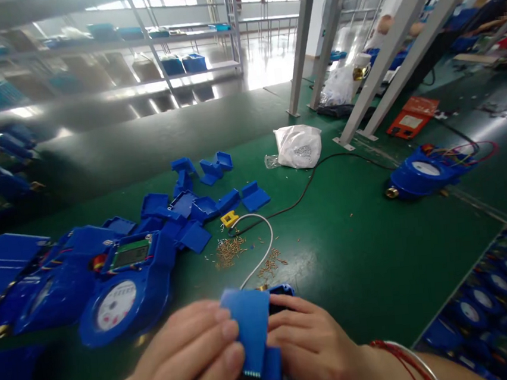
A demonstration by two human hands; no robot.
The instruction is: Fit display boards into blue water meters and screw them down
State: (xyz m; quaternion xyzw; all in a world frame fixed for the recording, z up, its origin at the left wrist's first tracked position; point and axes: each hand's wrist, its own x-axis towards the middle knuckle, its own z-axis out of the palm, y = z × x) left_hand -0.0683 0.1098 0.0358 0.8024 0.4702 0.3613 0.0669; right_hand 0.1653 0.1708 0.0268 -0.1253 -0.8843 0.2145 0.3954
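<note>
A blue plastic cover (248,322) stands tilted between my hands at the bottom middle, over a blue meter housing (277,367) with a row of small metal pins below it. My left hand (201,344) is closed on the cover's left edge. On the other side, my right hand (306,343) curls round the right side of the cover and housing. Much of the housing is hidden by my fingers. A white cable (269,236) runs to it from beyond. Small brass screws (229,252) lie in loose piles just past my hands, near a yellow clip-like piece (229,218).
Several blue covers (195,234) are heaped on the green bench (331,248). Blue water meters (116,305) stand at left, another meter (426,170) at right. A white bag (298,147), an orange box (413,117) and metal legs (376,64) stand farther back. A black cable (301,194) crosses the bench.
</note>
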